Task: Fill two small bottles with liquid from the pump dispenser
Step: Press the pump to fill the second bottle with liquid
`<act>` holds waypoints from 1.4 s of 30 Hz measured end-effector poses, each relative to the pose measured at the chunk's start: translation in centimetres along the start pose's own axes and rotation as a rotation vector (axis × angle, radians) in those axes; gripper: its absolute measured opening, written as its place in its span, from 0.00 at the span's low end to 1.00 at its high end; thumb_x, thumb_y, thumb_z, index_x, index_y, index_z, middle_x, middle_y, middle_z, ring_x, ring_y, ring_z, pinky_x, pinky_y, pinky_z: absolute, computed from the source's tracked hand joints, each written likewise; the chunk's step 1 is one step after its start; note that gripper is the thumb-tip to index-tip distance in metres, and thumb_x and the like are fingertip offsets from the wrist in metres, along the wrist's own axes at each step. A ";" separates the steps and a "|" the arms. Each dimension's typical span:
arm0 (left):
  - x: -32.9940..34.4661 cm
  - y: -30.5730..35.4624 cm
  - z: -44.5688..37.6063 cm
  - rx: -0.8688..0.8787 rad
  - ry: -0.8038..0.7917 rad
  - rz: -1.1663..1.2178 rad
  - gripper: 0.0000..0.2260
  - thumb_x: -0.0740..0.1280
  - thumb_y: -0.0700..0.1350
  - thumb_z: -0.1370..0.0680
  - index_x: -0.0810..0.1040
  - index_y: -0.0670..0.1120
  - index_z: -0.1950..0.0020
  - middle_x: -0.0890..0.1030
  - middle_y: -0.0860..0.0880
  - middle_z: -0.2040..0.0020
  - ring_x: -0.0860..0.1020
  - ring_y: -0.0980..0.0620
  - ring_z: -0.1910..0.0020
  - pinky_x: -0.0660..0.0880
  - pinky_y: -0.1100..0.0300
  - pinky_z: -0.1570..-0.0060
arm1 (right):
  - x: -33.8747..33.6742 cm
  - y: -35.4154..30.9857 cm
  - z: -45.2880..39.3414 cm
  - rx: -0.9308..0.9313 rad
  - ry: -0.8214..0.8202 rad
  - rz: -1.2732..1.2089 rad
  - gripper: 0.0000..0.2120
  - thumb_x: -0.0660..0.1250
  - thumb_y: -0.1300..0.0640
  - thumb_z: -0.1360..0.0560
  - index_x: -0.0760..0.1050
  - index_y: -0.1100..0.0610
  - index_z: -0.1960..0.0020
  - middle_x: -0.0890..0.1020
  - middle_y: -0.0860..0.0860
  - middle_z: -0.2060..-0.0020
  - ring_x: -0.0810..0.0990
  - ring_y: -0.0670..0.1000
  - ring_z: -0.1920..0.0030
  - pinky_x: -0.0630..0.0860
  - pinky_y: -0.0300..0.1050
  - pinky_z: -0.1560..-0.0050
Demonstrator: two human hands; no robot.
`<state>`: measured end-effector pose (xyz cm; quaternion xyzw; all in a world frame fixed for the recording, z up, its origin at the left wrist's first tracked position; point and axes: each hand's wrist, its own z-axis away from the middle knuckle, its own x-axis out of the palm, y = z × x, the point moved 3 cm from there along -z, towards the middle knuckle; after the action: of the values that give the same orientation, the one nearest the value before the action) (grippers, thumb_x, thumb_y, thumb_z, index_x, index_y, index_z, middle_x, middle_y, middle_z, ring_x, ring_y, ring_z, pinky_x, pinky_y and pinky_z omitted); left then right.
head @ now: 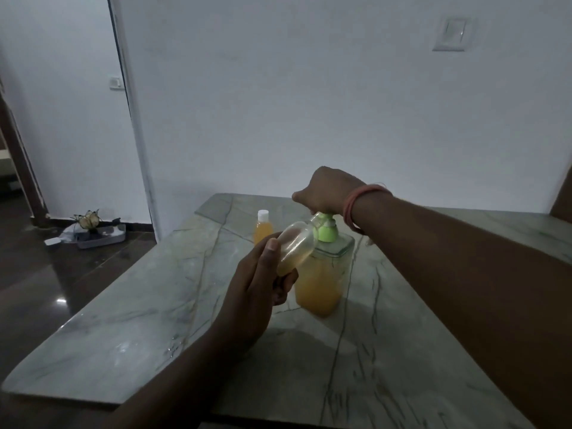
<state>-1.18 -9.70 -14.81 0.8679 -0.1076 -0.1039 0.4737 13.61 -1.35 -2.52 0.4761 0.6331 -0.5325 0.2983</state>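
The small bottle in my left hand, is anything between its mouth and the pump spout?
Nothing visible. The left hand holds the tilted small bottle with its mouth right at the green pump spout, while the right hand presses the pump head. The capped bottle stands behind, clear of it.

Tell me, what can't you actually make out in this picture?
- Pump dispenser head and spout, head view: covered by the right hand pressing it and the tilted small bottle.
- Whether liquid is flowing into that bottle: its mouth is hidden against the spout.
- Left hand fingers behind the bottle: mostly hidden.
- Items in the tray on the floor: too small and dim.
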 end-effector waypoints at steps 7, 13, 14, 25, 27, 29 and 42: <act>-0.1 -0.1 0.0 0.014 -0.036 0.063 0.21 0.52 0.56 0.18 0.74 0.49 0.32 0.75 0.46 0.65 0.69 0.55 0.72 0.67 0.60 0.72 | 0.7 0.9 -0.2 0.055 0.030 -0.044 0.10 0.66 0.52 0.27 0.80 0.57 0.61 0.85 0.52 0.62 0.82 0.54 0.63 0.72 0.42 0.66; -0.2 -0.2 0.1 -0.001 -0.026 0.096 0.21 0.51 0.56 0.18 0.74 0.47 0.34 0.74 0.45 0.65 0.68 0.55 0.72 0.67 0.62 0.72 | 0.4 0.2 -0.1 0.001 0.030 -0.028 0.12 0.65 0.52 0.26 0.82 0.59 0.59 0.85 0.53 0.60 0.80 0.53 0.64 0.72 0.42 0.65; -0.2 -0.2 0.0 0.000 -0.024 0.094 0.20 0.52 0.56 0.18 0.74 0.47 0.35 0.74 0.45 0.65 0.68 0.55 0.72 0.67 0.62 0.73 | 0.4 0.4 -0.2 0.001 0.075 -0.070 0.13 0.64 0.52 0.26 0.82 0.59 0.59 0.85 0.53 0.61 0.79 0.53 0.65 0.72 0.42 0.65; -0.1 -0.3 -0.1 -0.005 -0.004 0.003 0.18 0.54 0.57 0.17 0.76 0.49 0.37 0.75 0.48 0.66 0.69 0.53 0.71 0.67 0.60 0.72 | -0.2 0.4 0.4 -0.014 0.060 -0.130 0.16 0.64 0.49 0.24 0.82 0.60 0.59 0.81 0.51 0.68 0.76 0.51 0.69 0.70 0.42 0.67; -0.2 -0.4 -0.1 -0.005 0.012 -0.005 0.18 0.54 0.57 0.17 0.76 0.49 0.36 0.76 0.49 0.66 0.70 0.53 0.71 0.67 0.60 0.72 | 0.2 0.9 0.7 0.029 0.067 -0.204 0.15 0.64 0.51 0.25 0.83 0.62 0.56 0.83 0.52 0.65 0.75 0.52 0.69 0.69 0.42 0.67; 0.0 -0.4 -0.2 -0.010 0.008 -0.035 0.18 0.54 0.57 0.17 0.75 0.49 0.36 0.76 0.50 0.66 0.70 0.54 0.71 0.68 0.61 0.72 | 0.4 0.8 0.8 0.048 0.023 -0.151 0.13 0.64 0.53 0.25 0.83 0.61 0.54 0.85 0.54 0.60 0.76 0.52 0.66 0.69 0.41 0.68; 0.0 -0.3 -0.1 -0.028 0.010 -0.064 0.20 0.55 0.60 0.19 0.75 0.50 0.36 0.76 0.50 0.66 0.71 0.55 0.71 0.68 0.61 0.71 | 0.3 0.3 0.2 0.026 -0.041 -0.013 0.12 0.64 0.53 0.24 0.83 0.59 0.55 0.86 0.53 0.56 0.79 0.53 0.62 0.69 0.41 0.67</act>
<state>-1.13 -9.43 -15.03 0.8646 -0.0761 -0.1160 0.4829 13.71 -1.46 -2.99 0.4650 0.6227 -0.5523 0.3016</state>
